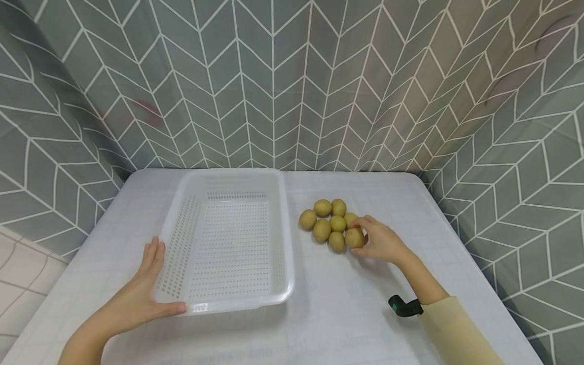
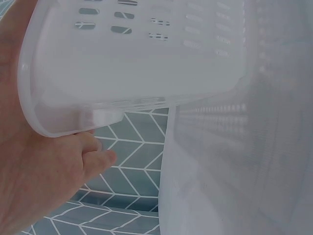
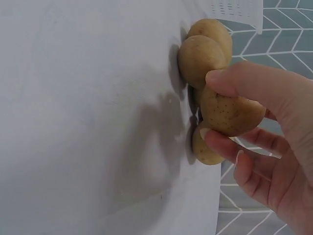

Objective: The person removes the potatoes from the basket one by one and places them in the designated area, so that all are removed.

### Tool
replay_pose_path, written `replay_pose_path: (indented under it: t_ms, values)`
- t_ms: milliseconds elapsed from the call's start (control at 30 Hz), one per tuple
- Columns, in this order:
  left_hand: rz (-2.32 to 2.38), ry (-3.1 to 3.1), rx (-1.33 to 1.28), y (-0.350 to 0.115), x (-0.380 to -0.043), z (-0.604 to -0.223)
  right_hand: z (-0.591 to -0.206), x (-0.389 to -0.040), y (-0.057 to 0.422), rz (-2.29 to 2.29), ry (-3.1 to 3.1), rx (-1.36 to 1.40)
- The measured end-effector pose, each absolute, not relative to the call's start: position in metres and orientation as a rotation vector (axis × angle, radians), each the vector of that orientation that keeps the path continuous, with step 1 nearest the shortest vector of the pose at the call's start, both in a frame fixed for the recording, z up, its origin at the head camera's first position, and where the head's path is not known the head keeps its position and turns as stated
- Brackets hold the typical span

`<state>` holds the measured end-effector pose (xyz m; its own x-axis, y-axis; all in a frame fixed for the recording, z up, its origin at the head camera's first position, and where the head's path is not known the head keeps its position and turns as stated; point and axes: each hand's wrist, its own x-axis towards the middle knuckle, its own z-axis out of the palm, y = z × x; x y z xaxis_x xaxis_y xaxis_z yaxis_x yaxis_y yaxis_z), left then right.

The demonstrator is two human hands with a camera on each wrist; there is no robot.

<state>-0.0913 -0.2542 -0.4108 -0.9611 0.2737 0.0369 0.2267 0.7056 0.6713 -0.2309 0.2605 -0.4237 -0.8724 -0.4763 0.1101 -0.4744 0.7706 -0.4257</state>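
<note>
A white perforated plastic basket [image 1: 228, 238] stands on the left half of the table. My left hand [image 1: 143, 289] rests on its near left corner, with straight fingers along the side and the thumb across the front rim. In the left wrist view, this hand [image 2: 44, 171] lies against the outside of the rim. My right hand [image 1: 380, 238] pinches a potato [image 1: 354, 238] at the right edge of a cluster of several potatoes [image 1: 322, 229]. The right wrist view shows thumb and fingertips on opposite sides of the held potato [image 3: 230, 113], with other potatoes [image 3: 200, 61] just behind it.
A pale cloth covers the table [image 1: 328, 314]. Grey-green curtains [image 1: 292, 91] with white zigzag lines hang behind and at both sides. A black device [image 1: 405, 306] is strapped at the right wrist, by the yellow sleeve [image 1: 458, 332].
</note>
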Motion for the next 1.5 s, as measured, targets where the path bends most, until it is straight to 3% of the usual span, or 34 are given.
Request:
replay_pose_path:
  t_ms: [867, 1500]
  values:
    - [1.101, 2.845, 0.400, -0.254, -0.092, -0.413, -0.439, -0.229, 0.261, -0.667, 2.940, -0.665]
    - [1.112, 2.837, 0.403, -0.255, -0.093, -0.411, -0.427, -0.223, 0.265, -0.565, 2.954, -0.586]
